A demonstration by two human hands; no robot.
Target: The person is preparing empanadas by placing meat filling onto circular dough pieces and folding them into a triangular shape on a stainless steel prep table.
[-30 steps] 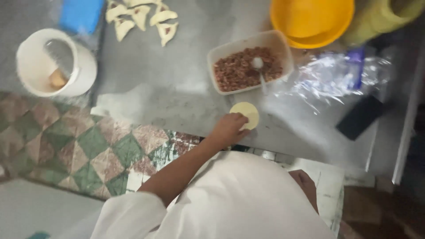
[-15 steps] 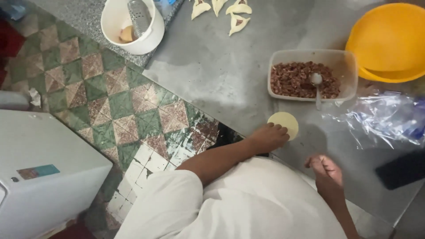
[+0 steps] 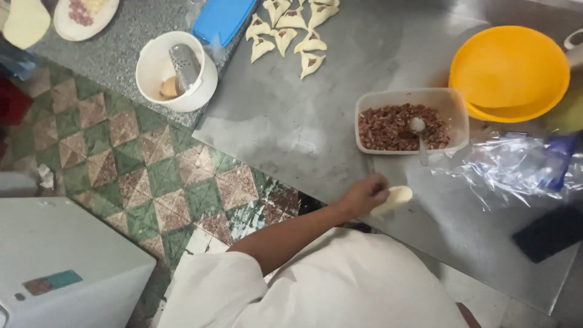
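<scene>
White box [image 3: 61, 267]: lower left, on the tiled floor [image 3: 121, 158], clear of the work.
Plate [image 3: 85, 15]: top left on the grey counter [image 3: 115, 54], holding a flat round with some filling.
White tub [image 3: 176, 70]: at the counter's edge, a metal tool standing inside.
Blue lid [image 3: 221, 18]: just beside the tub.
Folded pastries [image 3: 291, 30]: laid in a cluster at the far side of the steel table [image 3: 291, 121], apart from the working spot.
Left hand [image 3: 364, 194]: fingers closed narrowly on a dough round [image 3: 395, 199], lifting one edge off the table near its front edge.
Filling tray [image 3: 410, 121]: just beyond the dough, spoon [image 3: 419, 133] resting in it, within easy reach.
Yellow bowl [image 3: 509, 73]: behind the tray.
Plastic wrap [image 3: 516, 170]: crumpled at right.
Right hand: out of sight.
</scene>
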